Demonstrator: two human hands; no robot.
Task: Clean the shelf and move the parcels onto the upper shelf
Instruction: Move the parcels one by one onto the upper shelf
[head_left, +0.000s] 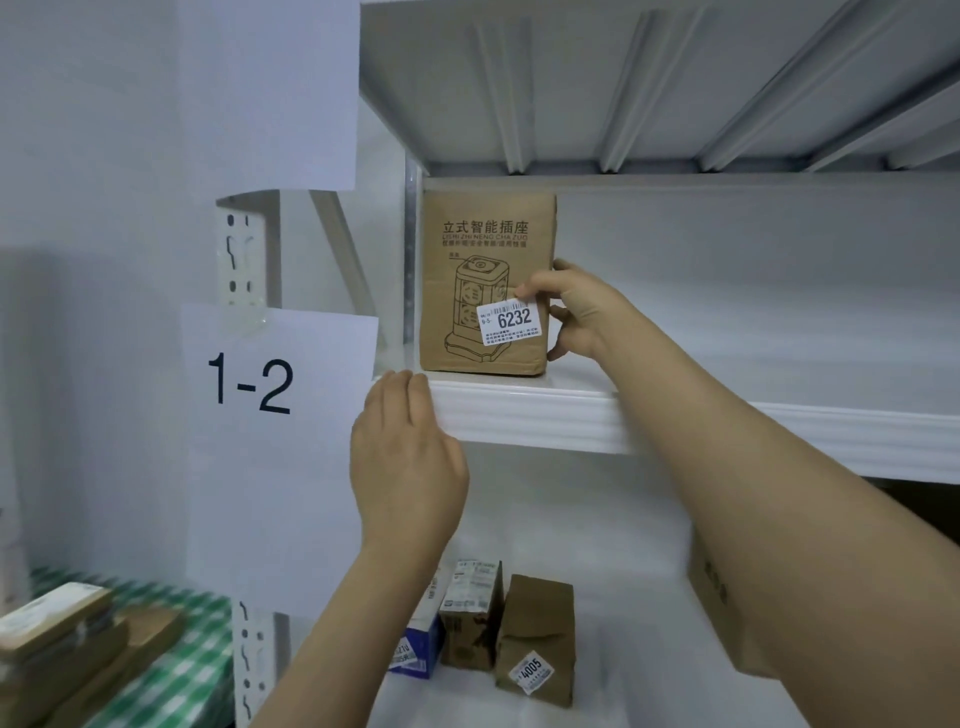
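A brown cardboard parcel (485, 270) with a white label reading 6232 stands upright at the left end of the upper shelf (545, 415). My right hand (571, 312) grips the parcel's right edge, thumb on its front near the label. My left hand (405, 457) rests flat against the front lip of the upper shelf at its left corner and holds nothing. On the lower shelf (623, 597) stand a brown parcel labelled 4005 (535, 639), a smaller brown parcel (470, 613) and a blue and white box (418, 649).
A paper sign reading 1-2 (270, 415) hangs on the shelf post at the left. A larger cardboard box (722, 613) sits on the lower shelf behind my right forearm. Stacked flat parcels (67, 639) lie on a green checked cloth at the lower left.
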